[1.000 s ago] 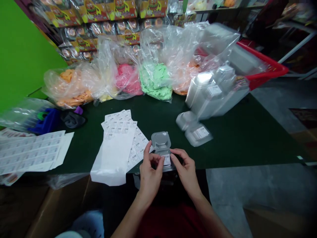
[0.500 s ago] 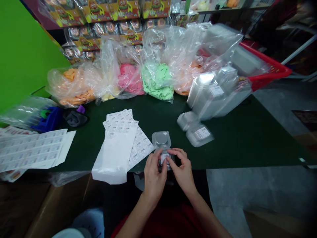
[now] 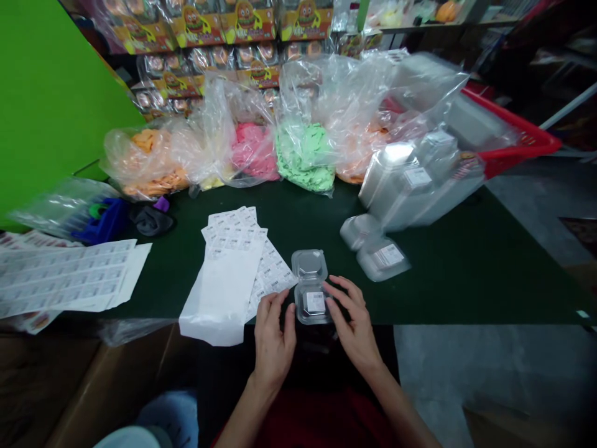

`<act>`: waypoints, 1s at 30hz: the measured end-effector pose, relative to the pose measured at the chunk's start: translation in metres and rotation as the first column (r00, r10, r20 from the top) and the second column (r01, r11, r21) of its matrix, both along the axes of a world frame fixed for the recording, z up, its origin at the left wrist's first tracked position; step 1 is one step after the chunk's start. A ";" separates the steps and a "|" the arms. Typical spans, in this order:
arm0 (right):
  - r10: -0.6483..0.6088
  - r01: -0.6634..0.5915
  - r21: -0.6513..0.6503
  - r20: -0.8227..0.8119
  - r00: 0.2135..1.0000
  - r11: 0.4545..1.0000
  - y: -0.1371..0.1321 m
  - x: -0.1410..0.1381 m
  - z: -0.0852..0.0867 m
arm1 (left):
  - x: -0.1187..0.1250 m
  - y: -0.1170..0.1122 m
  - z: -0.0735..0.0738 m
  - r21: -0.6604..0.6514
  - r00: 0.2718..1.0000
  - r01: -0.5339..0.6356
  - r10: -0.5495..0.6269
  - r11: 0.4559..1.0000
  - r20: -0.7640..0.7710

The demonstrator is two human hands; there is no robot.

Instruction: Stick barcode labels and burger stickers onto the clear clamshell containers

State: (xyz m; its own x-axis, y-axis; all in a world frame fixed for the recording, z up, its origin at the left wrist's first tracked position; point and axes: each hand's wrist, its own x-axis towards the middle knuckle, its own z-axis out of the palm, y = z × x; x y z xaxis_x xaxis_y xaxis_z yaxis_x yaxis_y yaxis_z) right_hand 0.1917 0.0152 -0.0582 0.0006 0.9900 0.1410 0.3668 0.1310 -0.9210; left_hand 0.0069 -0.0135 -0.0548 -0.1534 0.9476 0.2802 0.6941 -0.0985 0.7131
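A clear plastic clamshell box (image 3: 304, 266) lies opened out at the table's front edge, its lid half away from me. On its near half sits a white printed label (image 3: 316, 302). My left hand (image 3: 274, 330) is just left of the box, fingers apart and holding nothing. At the box's right side, my right hand (image 3: 351, 317) has its fingers spread, the tips at or very near the rim. Left of the box are sheets of printed labels (image 3: 275, 274) with white backing paper (image 3: 219, 298) over them.
Another labelled clear box (image 3: 385, 256) lies to the right, before stacked clear boxes (image 3: 396, 180) and a red basket (image 3: 522, 146). Bags of orange, pink and green pieces (image 3: 305, 152) line the back. More label sheets (image 3: 69, 274) and a blue tape dispenser (image 3: 105, 221) are at left.
Both hands have come off the label, the left moving left and the right moving right. The label now shows whole on the clamshell box. The camera view has shifted slightly.
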 end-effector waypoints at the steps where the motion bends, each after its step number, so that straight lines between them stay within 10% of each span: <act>1: -0.011 0.008 -0.057 -0.050 0.999 0.998 -0.002 0.001 0.000 | -0.001 -0.001 -0.001 -0.027 1.000 -0.013 0.014 1.000 0.024; 11: -0.019 -0.002 -0.176 -0.117 0.993 0.984 -0.012 -0.022 0.005 | 0.015 -0.002 0.013 -0.184 0.917 0.060 0.019 0.981 0.399; 17: -0.081 0.068 -0.132 -0.098 0.992 0.989 -0.011 -0.019 0.011 | 0.021 -0.002 0.015 -0.097 0.945 0.149 -0.112 0.984 0.307; 25: -0.200 0.125 0.208 0.393 0.898 0.970 0.042 0.078 0.047 | 0.016 0.010 -0.007 0.034 0.981 0.193 -0.192 0.981 -0.039; 30: 0.020 -0.033 0.013 0.564 0.826 0.999 0.094 0.134 0.029 | 0.005 0.007 0.009 0.070 0.995 0.103 -0.102 0.992 -0.011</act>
